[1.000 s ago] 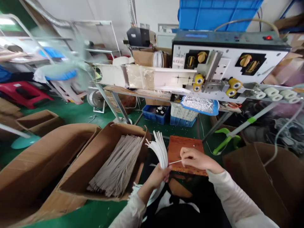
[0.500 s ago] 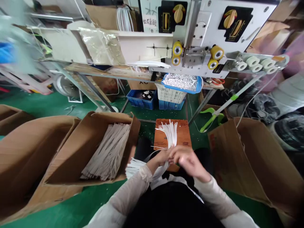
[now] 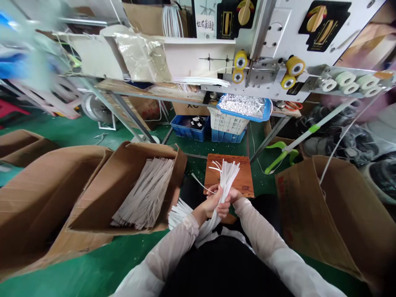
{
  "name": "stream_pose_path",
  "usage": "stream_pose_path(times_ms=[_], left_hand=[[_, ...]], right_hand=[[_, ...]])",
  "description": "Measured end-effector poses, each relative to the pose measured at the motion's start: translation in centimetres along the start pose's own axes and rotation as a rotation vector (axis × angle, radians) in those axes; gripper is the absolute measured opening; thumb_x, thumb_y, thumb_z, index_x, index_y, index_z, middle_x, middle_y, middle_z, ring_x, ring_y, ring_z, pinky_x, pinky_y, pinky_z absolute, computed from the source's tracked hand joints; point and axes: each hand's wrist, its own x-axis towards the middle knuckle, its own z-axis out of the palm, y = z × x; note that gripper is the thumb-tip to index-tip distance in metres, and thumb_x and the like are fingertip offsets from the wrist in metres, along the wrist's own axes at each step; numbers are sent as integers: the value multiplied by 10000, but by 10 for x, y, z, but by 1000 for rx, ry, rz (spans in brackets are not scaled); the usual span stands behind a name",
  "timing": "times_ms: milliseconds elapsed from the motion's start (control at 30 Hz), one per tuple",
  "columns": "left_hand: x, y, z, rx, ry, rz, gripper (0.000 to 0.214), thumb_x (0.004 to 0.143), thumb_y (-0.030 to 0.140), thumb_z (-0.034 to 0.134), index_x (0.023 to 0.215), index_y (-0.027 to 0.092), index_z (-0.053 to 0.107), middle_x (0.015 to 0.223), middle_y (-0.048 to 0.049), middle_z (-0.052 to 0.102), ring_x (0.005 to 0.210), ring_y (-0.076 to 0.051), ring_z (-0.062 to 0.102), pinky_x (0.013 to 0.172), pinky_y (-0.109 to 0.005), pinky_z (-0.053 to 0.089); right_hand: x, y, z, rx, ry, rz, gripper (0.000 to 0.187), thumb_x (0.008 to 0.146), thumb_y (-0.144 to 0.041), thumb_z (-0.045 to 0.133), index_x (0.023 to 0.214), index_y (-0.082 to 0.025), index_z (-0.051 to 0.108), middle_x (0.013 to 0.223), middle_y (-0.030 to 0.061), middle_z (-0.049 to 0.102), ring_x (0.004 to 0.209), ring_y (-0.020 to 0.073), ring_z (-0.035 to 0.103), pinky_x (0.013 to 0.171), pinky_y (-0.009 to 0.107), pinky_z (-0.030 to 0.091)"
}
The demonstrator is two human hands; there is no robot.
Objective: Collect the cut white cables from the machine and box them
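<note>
I hold a bundle of white strips (image 3: 227,175) upright over a small brown wooden stool (image 3: 244,181). My left hand (image 3: 213,203) is wrapped round the bundle's middle. My right hand (image 3: 233,194) presses against the same bundle from the right, fingers closed on it. The strips fan out above my hands, and their lower ends (image 3: 179,212) hang down by my left forearm. One loose strip (image 3: 198,183) sticks out to the left.
An open cardboard box (image 3: 123,185) at the left holds several stacked white strips. A larger empty box (image 3: 40,206) lies further left, another box (image 3: 328,214) at the right. Ahead stands a roller machine (image 3: 278,62) on a bench, with blue crates (image 3: 192,130) below.
The view has dropped from the machine toward my lap. My right hand, earlier pulling a single strip out to the right, has come in against the bundle.
</note>
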Motion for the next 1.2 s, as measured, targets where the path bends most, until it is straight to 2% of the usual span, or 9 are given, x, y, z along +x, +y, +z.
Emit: stream_pose_path(times_ms=[200,467,533,700,800,900,1033,1100,1200], left_hand=[[-2,1,-1,-39,-30,-23,651,735,843,527,763,200,429,451,107,303,347,-40,148,380,-184,212],[1,-4,-6,-70,-31,-43,701,687,899,488,752,207,406,442,116,281,332,-37,126,361,-188,192],[-2,-4,-6,-70,-3,-50,699,688,897,501,746,207,402,437,117,278,336,-34,125,366,-184,191],[-9,-3,-9,142,284,-58,622,636,709,761,733,205,409,458,129,284,369,-22,176,417,-183,263],[0,-14,-14,272,448,-44,536,567,434,885,715,201,426,440,130,324,379,-27,245,445,-192,299],[19,-31,-19,370,559,-19,389,596,347,835,695,186,495,388,105,360,362,-58,313,437,-221,308],[35,-40,-20,487,624,-1,307,604,302,802,759,157,581,458,69,458,420,-89,415,484,-247,362],[30,-32,-19,552,615,-3,347,554,270,838,781,151,605,571,33,552,528,-120,514,559,-261,420],[7,-9,-16,900,640,-19,363,502,255,882,735,170,616,665,4,588,718,-193,594,710,-298,459]], right_hand=[[-8,12,-17,-206,-10,-65,238,739,-378,667,881,-192,715,860,58,714,971,256,642,924,422,530],[1,27,-6,-13,-224,40,369,622,-397,760,885,-141,723,893,113,708,983,291,658,865,433,553],[1,29,-7,-54,-171,7,352,657,-444,750,844,-147,723,867,102,698,938,274,654,855,420,546],[-33,25,-34,-410,150,-184,343,822,-499,649,759,-170,724,804,58,618,802,194,591,836,370,508],[-70,15,-41,-628,213,-300,282,866,-420,649,735,-181,720,894,59,571,874,180,571,865,340,475],[-92,6,-31,-648,196,-359,260,899,-360,634,716,-186,694,1034,76,590,998,183,585,938,331,447],[-85,3,-17,-458,144,-263,279,902,-401,635,736,-182,685,1098,83,687,987,188,643,908,314,476],[-78,4,-17,-396,153,-202,288,892,-435,638,776,-179,702,1011,72,724,928,189,659,859,302,489],[-70,4,-21,-435,185,-132,330,879,-476,636,824,-161,716,863,48,716,802,171,634,763,278,481]])
